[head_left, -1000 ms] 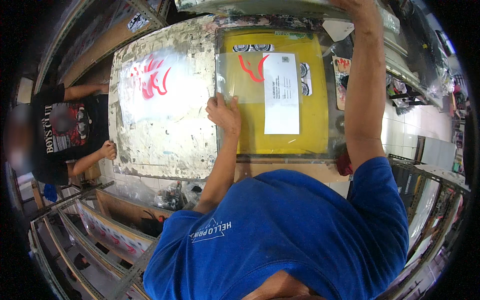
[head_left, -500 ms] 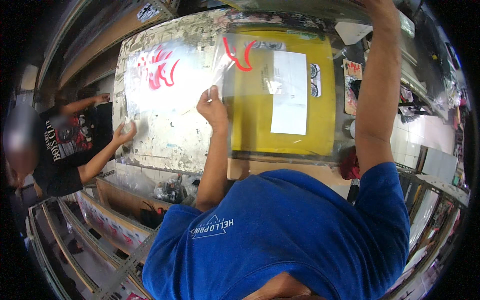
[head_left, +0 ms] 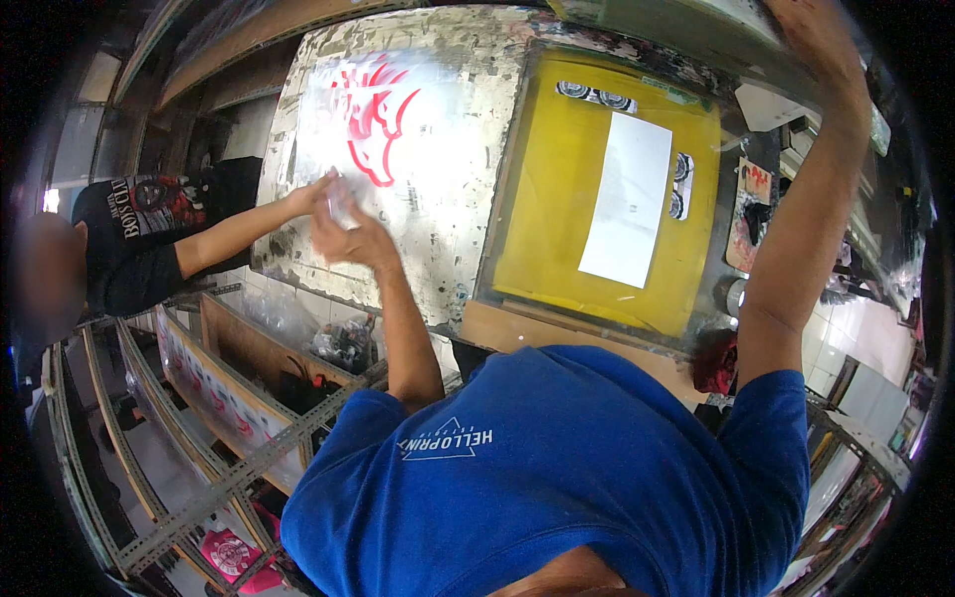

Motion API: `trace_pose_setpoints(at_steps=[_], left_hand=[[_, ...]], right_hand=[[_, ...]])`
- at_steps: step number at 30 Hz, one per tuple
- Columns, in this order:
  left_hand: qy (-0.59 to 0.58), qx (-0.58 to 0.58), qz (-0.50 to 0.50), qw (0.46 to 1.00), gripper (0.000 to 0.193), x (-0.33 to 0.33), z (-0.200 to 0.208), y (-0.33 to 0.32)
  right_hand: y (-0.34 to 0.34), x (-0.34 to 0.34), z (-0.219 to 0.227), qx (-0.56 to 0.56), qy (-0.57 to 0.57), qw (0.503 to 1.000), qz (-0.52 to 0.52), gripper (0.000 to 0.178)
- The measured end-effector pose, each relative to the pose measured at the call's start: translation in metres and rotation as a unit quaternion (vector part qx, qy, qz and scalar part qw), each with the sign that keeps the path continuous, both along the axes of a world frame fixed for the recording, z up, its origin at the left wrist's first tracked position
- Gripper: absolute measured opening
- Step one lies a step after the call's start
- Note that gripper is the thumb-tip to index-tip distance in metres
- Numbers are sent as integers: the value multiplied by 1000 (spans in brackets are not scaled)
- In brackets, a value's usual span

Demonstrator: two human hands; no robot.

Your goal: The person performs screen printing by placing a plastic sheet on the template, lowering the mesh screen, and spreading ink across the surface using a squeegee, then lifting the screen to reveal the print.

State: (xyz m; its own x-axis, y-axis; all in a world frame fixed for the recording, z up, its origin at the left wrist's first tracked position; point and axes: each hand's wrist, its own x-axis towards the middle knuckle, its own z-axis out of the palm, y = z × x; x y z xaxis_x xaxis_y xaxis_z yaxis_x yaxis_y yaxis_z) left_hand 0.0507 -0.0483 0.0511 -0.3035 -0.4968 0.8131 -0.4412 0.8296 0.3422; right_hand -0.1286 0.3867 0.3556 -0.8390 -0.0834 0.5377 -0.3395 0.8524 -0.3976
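Observation:
My left hand, blurred by motion, reaches over the left part of the worn pale table. It meets a co-worker's hand at the near edge of a clear plastic sheet. Red curved shapes are printed on that sheet, which lies over a bright white area. Whether my fingers grip the sheet is smeared. My right hand is raised at the upper right beside the edge of a grey-green panel; its fingertips are cut off by the picture's rim.
Right of the pale area sits a yellow screen-like panel bearing a white paper strip and small black-and-white prints. A co-worker in a black shirt stands at the left. Metal racks and a wooden box lie below the table.
My left hand and the clear sheet have moved left, off the yellow panel and over the other red print. The co-worker's hand has come to meet mine. My right hand stays raised.

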Motion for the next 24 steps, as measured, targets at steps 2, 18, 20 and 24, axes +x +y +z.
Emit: trace_pose_setpoints(at_steps=[2, 18, 20, 24], left_hand=[[-18, -59, -151, 987, 27, -19, 3, 23], [-196, 291, -492, 797, 20, -58, -22, 122], [-288, 231, -492, 789, 39, -44, -7, 155], [-452, 92, -436, 773, 55, -36, -33, 196]], right_hand=[[-8, 4, 4, 13, -6, 1000, -17, 39], [5, -3, 6, 3, -8, 998, 70, 38], [9, -10, 2, 1, -2, 998, 68, 38], [5, -9, 6, 5, 7, 996, 93, 37]])
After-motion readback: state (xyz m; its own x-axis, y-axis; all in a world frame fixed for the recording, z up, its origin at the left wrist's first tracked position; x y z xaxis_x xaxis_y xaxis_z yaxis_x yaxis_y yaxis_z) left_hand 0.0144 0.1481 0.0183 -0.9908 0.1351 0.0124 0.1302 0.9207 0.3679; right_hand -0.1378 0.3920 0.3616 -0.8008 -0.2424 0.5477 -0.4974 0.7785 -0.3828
